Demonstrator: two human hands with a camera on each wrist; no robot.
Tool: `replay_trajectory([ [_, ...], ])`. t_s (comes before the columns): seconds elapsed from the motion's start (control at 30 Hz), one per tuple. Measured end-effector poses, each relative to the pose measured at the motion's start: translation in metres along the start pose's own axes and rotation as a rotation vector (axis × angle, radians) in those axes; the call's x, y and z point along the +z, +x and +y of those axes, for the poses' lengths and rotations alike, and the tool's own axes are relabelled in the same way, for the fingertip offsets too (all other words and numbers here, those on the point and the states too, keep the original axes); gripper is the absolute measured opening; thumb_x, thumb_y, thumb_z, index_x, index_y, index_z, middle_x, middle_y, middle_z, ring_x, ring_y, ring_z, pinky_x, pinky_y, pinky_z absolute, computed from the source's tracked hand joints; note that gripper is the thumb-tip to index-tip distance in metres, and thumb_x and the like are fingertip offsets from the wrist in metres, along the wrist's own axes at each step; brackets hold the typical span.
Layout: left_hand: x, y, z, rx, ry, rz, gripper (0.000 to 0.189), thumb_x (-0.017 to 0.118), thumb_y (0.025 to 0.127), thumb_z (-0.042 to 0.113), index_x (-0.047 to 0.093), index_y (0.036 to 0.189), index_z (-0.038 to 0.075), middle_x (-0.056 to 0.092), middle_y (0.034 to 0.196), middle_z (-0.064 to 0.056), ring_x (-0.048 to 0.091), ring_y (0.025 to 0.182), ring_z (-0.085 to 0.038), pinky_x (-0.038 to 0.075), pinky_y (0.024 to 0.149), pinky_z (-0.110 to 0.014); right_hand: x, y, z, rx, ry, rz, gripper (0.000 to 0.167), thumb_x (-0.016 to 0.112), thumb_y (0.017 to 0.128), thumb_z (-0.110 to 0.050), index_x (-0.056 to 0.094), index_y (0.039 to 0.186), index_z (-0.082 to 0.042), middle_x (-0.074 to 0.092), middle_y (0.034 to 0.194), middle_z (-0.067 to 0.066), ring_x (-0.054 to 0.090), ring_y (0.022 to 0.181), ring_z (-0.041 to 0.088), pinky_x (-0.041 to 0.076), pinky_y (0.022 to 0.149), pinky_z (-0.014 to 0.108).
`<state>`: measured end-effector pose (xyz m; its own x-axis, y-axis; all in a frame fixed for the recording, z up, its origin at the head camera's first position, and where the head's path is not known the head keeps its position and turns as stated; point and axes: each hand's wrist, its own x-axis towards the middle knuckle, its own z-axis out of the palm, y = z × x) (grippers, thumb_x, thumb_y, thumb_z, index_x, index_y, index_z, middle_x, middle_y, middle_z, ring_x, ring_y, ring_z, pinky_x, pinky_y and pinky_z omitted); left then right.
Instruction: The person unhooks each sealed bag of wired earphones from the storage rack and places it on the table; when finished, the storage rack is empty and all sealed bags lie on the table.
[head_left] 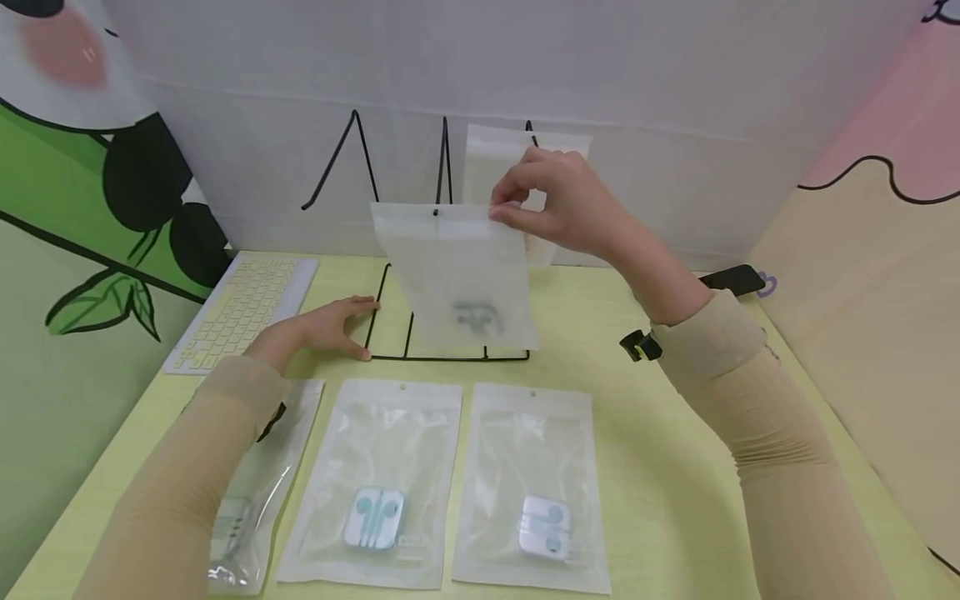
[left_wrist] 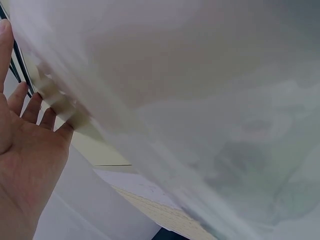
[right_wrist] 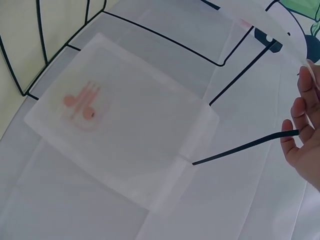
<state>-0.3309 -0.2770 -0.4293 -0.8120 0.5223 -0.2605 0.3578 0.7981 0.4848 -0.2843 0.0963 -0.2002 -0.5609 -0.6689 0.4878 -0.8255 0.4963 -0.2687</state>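
My right hand pinches the top right corner of a white plastic pouch, which has a dark blurred item showing through low down. The pouch's top hole is at the tip of the middle hook of a black wire rack. On the rack's right hook hangs another pouch, with reddish earphones showing through in the right wrist view. My left hand lies at the left side of the rack's base, its fingers extended and the thumb near the front corner.
Two clear-fronted pouches with cased earphones lie along the table's front. A third pouch is partly under the left sleeve. A white keyboard stands back left, a black object back right. The rack's left hook is bare.
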Motion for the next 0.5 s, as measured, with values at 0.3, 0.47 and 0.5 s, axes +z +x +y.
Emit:
replay_trajectory([
  [0.3,0.001,0.002,-0.001,0.006,0.001,0.000,0.104,0.077,0.073,0.049,0.021,0.150,0.006,0.009,0.156,-0.021,0.006,0.141,-0.044,0.012,0.110,-0.063,-0.002,-0.001,-0.010,-0.030,-0.043,0.017,0.009,0.068,0.088,-0.015,0.073,0.088,-0.009,0.063,0.081,0.003,0.059,0.077,0.013,0.042,0.068,0.027],
  [0.47,0.000,0.001,-0.001,0.006,0.002,0.000,0.104,0.077,0.073,0.049,0.021,0.150,0.006,0.009,0.156,-0.020,0.006,0.141,-0.045,0.011,0.110,-0.063,-0.006,-0.002,-0.015,-0.033,-0.054,0.012,0.007,0.068,0.087,-0.015,0.074,0.087,-0.011,0.063,0.079,0.003,0.060,0.075,0.013,0.042,0.070,0.029],
  [0.5,0.000,0.001,-0.001,0.006,0.003,0.000,0.104,0.077,0.073,0.049,0.021,0.150,0.006,0.009,0.156,-0.020,0.006,0.141,-0.045,0.011,0.110,-0.063,-0.007,-0.002,-0.016,-0.032,-0.055,0.011,0.007,0.068,0.087,-0.014,0.074,0.087,-0.011,0.062,0.079,0.003,0.060,0.075,0.013,0.042,0.070,0.028],
])
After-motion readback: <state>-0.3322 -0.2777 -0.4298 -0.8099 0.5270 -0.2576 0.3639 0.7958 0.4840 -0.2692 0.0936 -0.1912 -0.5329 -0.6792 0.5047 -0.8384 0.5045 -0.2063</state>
